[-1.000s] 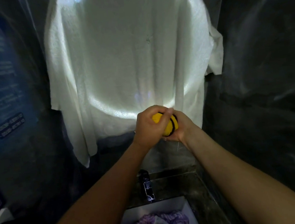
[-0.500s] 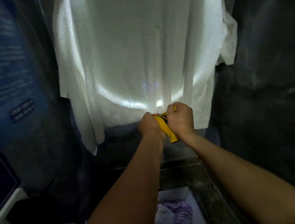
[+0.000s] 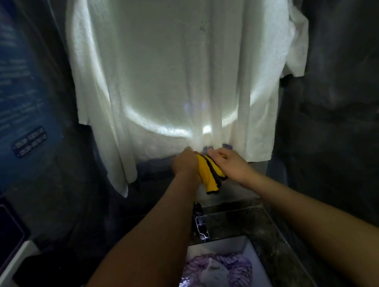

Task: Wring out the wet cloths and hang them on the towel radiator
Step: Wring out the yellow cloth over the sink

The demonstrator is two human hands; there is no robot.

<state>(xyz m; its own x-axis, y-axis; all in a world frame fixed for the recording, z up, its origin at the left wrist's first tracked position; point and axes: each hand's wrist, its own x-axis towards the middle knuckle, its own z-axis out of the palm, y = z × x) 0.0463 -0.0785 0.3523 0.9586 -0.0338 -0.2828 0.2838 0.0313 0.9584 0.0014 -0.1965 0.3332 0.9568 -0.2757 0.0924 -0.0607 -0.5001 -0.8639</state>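
Below the white towel (image 3: 174, 62), left grip (image 3: 185, 164) and right grip (image 3: 229, 162) clench the yellow cloth (image 3: 208, 175) — sign (image 3: 5, 93) illegible.

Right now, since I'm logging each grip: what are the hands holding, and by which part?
Both hold the yellow cloth: the left hand and right hand grip its upper part; its black-edged lower end hangs free.

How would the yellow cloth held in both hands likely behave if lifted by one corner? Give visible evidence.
Probably floppy: the yellow cloth droops in folds below the left hand and right hand. Likely light, since a finger grip carries it. If wet, it may drip or cling.
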